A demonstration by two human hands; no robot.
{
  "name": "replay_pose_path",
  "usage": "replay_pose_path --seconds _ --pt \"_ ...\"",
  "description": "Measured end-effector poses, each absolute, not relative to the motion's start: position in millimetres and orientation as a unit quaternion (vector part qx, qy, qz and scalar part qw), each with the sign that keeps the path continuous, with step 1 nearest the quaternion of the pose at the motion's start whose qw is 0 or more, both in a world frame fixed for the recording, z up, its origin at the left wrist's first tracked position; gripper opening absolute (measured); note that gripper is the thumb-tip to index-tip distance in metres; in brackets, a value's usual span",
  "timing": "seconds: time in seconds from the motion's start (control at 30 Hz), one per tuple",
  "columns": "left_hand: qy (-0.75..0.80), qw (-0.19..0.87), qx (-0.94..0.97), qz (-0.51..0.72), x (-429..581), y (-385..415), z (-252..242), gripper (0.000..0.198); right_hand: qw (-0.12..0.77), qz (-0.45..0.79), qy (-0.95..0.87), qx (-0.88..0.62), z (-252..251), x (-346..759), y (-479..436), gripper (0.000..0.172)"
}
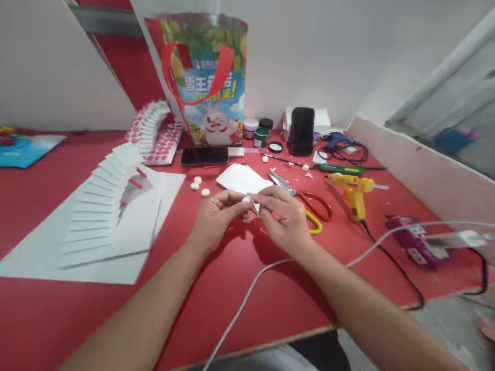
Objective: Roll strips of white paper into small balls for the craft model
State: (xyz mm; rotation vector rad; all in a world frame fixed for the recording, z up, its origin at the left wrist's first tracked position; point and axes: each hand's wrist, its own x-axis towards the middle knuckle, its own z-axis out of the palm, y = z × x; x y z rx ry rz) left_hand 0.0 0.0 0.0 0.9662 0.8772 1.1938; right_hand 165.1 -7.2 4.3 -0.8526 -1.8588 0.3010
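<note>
Over the red table, my left hand and my right hand meet, fingers pinched together on a small white paper piece. A rounded, folded white part of it shows at the left fingertips; the rest is partly hidden by the fingers. Just beyond my hands lies a stack of white paper. Several small white folded paper balls rest to the left of that stack. Scissors with red and yellow handles lie behind and beside my right hand, which covers part of them.
Fanned white folded paper lies on larger sheets at left. A tote bag, phone and paint jars stand or lie at the back. At right are a yellow glue gun, a purple device and a white cable crossing the front.
</note>
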Motion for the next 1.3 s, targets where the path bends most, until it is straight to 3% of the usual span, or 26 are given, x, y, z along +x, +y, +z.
replay_pose_path --seconds 0.33,0.93,1.1,1.3 --pt "0.4 0.632 0.415 0.518 0 -2 -1 0.022 0.489 0.094 -0.792 -0.354 7 168 -9 0.037" --pt "0.396 0.632 0.397 0.535 4 -4 3 0.022 0.352 -0.122 -0.868 -0.33 15 168 -12 0.031" --pt "0.39 0.634 0.396 0.537 4 -2 3 0.026 0.376 -0.074 -0.862 -0.33 13 170 -12 0.038" --pt "0.367 0.645 0.357 0.567 0 3 3 0.032 0.478 0.091 -0.814 -0.317 20 171 -16 0.035"
